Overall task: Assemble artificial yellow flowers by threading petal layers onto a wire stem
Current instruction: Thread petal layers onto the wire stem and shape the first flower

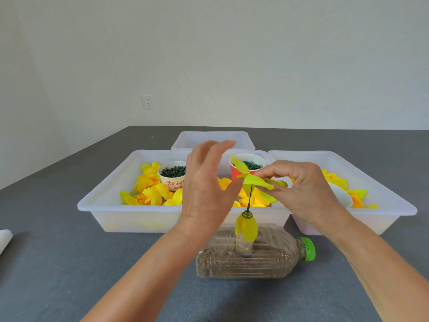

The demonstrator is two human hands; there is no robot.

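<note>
Petal layer [256, 181]: yellow-green, several pointed lobes, spread flat near the top of the wire stem [249, 198]. Pinched at its right side between the thumb and fingertips of the right hand [306, 194], whose fingers are curled in on it.

Wire stem: dark, thin, upright, directly below the pinching fingertips. Lower on it, a green ribbed calyx piece [247, 214], with a drooping yellow petal cluster [246, 227] hanging just under that.

Stem base: a small block [244, 247] set on a clear plastic bottle [246, 259] lying on its side, filled with brown grain, green cap [308, 249] toward the right wrist.

Left hand [206, 184]: open, fingers straight and raised, thumb tip touching or just beside the left edge of the petal layer; it grips nothing.

Beyond the fingers: three translucent white trays. Left tray [104, 205] holds loose yellow and orange petals [151, 189] and a white printed paper cup [173, 175] of dark green parts. Behind the fingertips, a red paper cup [248, 166] of green parts. Right tray [394, 205], past the right hand, holds more petals and a white cup [341, 196]. A further tray [213, 138] stands behind.

All on a dark grey table [69, 263].
</note>
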